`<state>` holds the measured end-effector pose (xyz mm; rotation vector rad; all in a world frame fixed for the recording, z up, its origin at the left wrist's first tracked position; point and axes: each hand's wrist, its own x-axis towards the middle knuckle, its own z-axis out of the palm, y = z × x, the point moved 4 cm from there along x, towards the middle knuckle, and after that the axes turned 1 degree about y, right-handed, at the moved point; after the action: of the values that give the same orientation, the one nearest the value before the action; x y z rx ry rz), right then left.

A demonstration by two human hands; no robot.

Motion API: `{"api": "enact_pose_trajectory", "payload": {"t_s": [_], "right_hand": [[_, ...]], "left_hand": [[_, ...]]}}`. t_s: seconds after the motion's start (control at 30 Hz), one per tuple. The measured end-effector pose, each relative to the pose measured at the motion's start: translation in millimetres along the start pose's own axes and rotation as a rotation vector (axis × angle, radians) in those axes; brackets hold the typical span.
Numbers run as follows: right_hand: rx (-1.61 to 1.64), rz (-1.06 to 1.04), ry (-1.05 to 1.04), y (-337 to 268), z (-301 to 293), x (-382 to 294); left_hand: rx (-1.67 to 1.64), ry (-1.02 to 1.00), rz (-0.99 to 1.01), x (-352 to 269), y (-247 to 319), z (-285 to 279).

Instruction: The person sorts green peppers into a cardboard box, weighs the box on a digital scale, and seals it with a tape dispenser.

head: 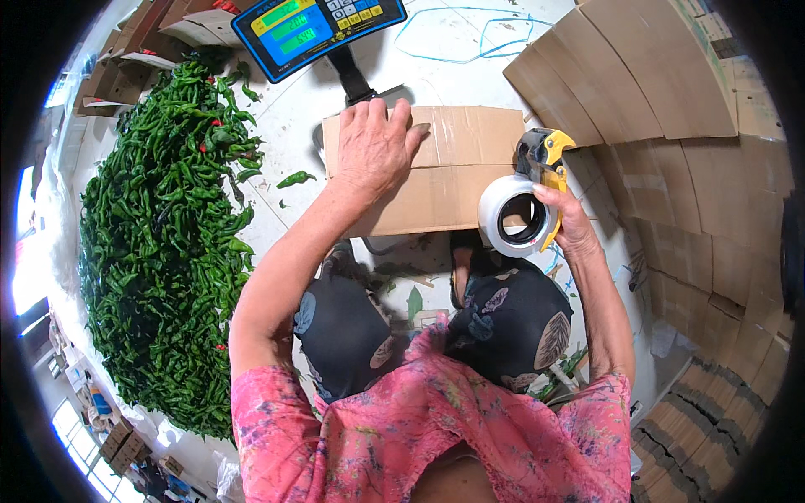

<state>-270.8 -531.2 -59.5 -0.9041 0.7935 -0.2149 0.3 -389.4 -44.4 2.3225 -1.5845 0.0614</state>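
A closed cardboard box (468, 188) lies before me, its flaps meeting along a seam that runs from side to side. Shiny clear tape shows on its top. My left hand (377, 141) rests on the upper left part of the box, palm down and fingers spread a little. In my right hand (569, 217) is a yellow and black tape dispenser (553, 163) carrying a roll of clear packing tape (494, 217). The dispenser is at the box's right edge, with the roll overlapping its near right corner; whether they touch, I cannot tell.
Behind the box stands a digital scale display (317, 31) on a post. A large heap of green chili peppers (170, 251) covers the floor at left. Stacked cardboard boxes (666, 182) wall the right side, with flattened cardboard (698, 427) below. Blue strapping (434, 60) lies on the floor.
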Motion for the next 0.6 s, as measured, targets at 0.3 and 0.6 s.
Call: {"api": "enact_pose_trajectory", "payload": {"t_s": [0.3, 0.6], "right_hand": [[-0.109, 0.086, -0.008, 5, 16, -3], [-0.197, 0.089, -0.042, -3, 26, -3]], "left_hand": [[-0.018, 0.022, -0.030, 21, -2, 16], [-0.124, 0.013, 0.125, 23, -26, 11]]}}
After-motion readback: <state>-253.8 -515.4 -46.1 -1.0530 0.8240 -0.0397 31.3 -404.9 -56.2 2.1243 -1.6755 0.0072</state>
